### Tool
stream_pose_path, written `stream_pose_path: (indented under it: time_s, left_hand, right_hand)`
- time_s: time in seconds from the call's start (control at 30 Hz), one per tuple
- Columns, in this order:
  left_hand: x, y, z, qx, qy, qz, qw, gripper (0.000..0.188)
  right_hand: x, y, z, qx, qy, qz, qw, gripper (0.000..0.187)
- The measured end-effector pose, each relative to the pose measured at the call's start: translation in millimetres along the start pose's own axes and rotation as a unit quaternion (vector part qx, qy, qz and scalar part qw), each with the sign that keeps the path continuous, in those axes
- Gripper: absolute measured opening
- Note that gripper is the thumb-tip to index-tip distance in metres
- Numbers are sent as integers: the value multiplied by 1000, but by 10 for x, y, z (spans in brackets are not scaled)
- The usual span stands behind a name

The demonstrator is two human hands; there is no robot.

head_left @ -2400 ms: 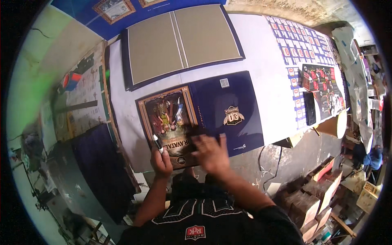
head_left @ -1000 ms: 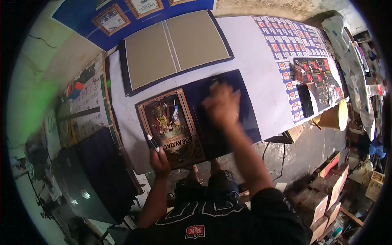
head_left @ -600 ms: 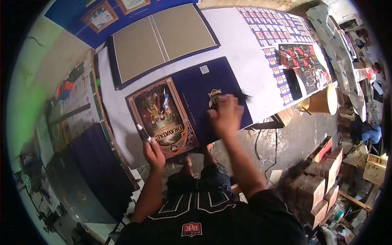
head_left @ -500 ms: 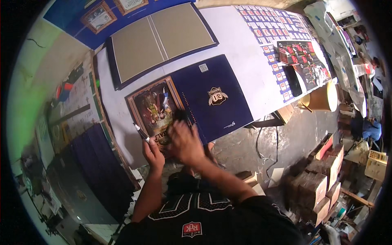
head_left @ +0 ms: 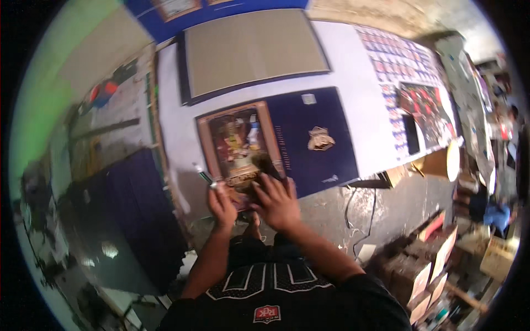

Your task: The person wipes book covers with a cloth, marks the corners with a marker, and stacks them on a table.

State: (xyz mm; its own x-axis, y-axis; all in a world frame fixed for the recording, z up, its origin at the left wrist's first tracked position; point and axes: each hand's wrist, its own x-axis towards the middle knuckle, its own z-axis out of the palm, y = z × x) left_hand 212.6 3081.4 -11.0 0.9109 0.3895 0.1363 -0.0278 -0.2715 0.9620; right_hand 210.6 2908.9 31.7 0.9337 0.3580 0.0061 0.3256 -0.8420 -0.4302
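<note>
While the navy illustrated cover (head_left: 309, 165) lies open on the white tabletop (head_left: 350, 60), I find the left hand (head_left: 222, 204) grasping a marker pen (head_left: 204, 175) at its near left corner. The right hand (head_left: 279, 204) lies splayed over the artwork (head_left: 236, 135) — whether it holds the dark shape (head_left: 266, 164) beneath, I cannot tell. Judged risk: heavy rubbing could scuff it; a slipped pen, if uncapped, could mark it.

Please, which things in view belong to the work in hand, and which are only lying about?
In the work:
left hand, holding a white-ended pen
right hand, fingers spread on or just over the printed cover
perhaps the grey board behind it

Apparently just lying about:
flat black object
red-and-black printed sheet
label sheets
brown boxes
</note>
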Motion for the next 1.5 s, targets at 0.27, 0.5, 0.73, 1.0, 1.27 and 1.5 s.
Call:
stream_pose_path:
  time_s: [0.27,0.5,0.73,1.0,1.27,1.5]
  left_hand:
    - [-81,-133,-3,-89,-13,-19,996,31]
    - [-38,-170,-70,-23,108,45,993,32]
    - [-43,-304,-32,-105,45,-24,993,29]
    - [186,114,-381,-66,12,25,997,29]
    - [59,-19,-357,-37,-34,10,999,28]
    - [25,-197,-10,66,-52,86,993,24]
  right_hand:
    - [1683,880,-562,-39,37,117,992,64]
    - [684,48,8,-63,-155,-48,985,58]
    - [1257,760,197,-155,-67,0,986,40]
    - [-251,101,58,-71,27,83,994,35]
    - [-552,52,374,-173,46,216,960,57]
    - [889,714,-193,-201,121,151,960,50]
